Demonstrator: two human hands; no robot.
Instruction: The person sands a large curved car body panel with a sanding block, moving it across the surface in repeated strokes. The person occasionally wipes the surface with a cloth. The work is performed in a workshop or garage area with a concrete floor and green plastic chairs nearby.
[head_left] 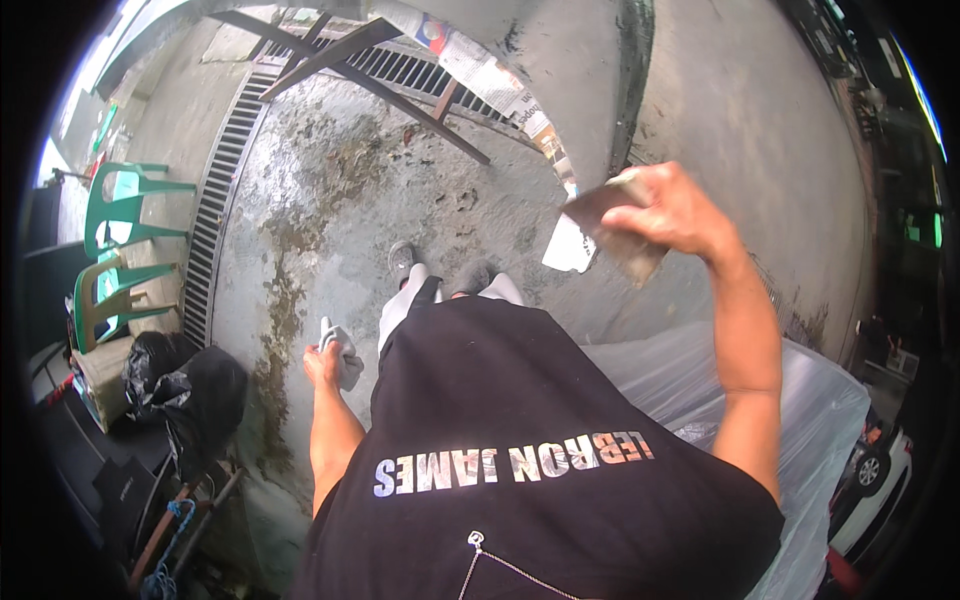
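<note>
My right hand (672, 212) is raised at the centre right, its thumb and fingers closed on a flat brown-grey sheet (625, 228), blurred by motion; its kind I cannot make out. Just beyond it runs a strip of newspaper (490, 82) along the edge of a smooth grey panel (580, 45). A white scrap of printed paper (568, 246) hangs at the strip's near end, beside the sheet. Low beside my left leg, my left hand (322, 366) is closed around a crumpled light-grey cloth (349, 360).
Green plastic chairs (120, 212) stand at the left by a floor drain grating (205, 240). Black plastic bags (200, 400) lie nearer. A dark metal frame (350, 70) spans the far floor. Clear plastic sheeting (800, 420) covers something at my right.
</note>
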